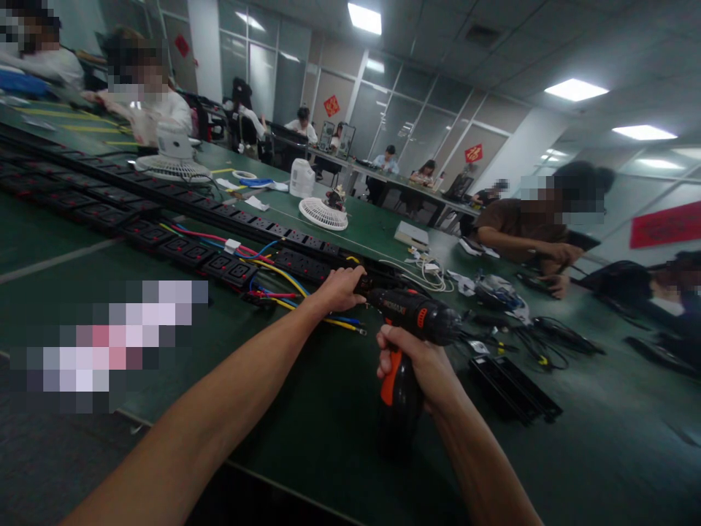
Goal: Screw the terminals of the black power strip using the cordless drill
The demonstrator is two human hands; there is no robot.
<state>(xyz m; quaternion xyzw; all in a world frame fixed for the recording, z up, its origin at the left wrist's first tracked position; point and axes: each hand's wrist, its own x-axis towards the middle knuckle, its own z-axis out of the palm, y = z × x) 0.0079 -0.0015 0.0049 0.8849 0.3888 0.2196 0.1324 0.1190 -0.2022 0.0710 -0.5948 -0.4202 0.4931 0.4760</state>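
Note:
My right hand [408, 354] is wrapped around the handle of a black and orange cordless drill [419, 314]. The drill points left, its front end close to the fingers of my left hand [342, 288]. That hand is closed on the right end of a long black power strip [301, 264], and the exact spot it grips is dark and partly hidden. Loose red, blue and yellow wires [290, 277] lie along the near side of the strip and pass under my left wrist. A white tag [232, 247] sits on some of them.
More black socket strips [186, 248] stretch left across the green table [307, 409]. Beyond them are a white fan grille [323, 213] and a white fan part [302, 177]. Black cables [542, 340] and black channel pieces [515, 391] lie right. A co-worker [526, 226] sits across the table.

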